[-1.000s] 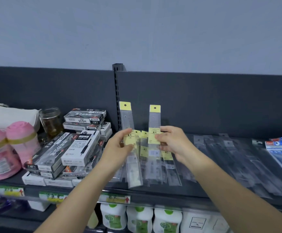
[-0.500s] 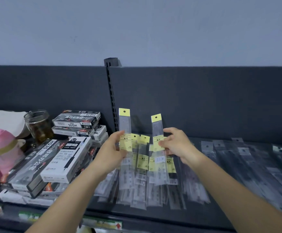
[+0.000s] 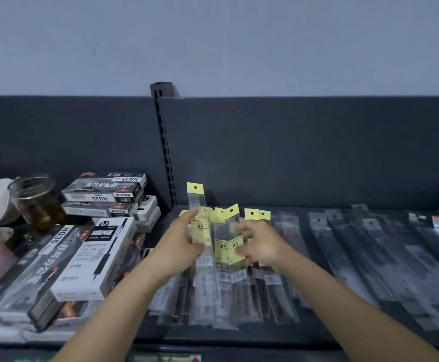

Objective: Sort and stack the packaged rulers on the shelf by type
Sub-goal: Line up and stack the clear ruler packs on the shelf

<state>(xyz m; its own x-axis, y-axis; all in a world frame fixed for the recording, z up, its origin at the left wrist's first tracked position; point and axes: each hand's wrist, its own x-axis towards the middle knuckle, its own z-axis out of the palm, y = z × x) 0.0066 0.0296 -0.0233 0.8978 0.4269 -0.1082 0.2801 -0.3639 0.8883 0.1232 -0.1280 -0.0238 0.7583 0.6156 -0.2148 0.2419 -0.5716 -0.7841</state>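
Your left hand (image 3: pixel 181 246) pinches upright ruler (image 3: pixel 196 199) | your right hand (image 3: pixel 262 246) grips tilted ruler (image 3: pixel 234 226) | both over shelf (image 3: pixel 265 334)

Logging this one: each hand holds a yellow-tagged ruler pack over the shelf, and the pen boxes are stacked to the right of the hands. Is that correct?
One detail is off. The head view shows the pen boxes stacked to the left of the hands, not the right. The rest stands: the left hand and the right hand each hold a yellow-tagged ruler pack over the shelf.
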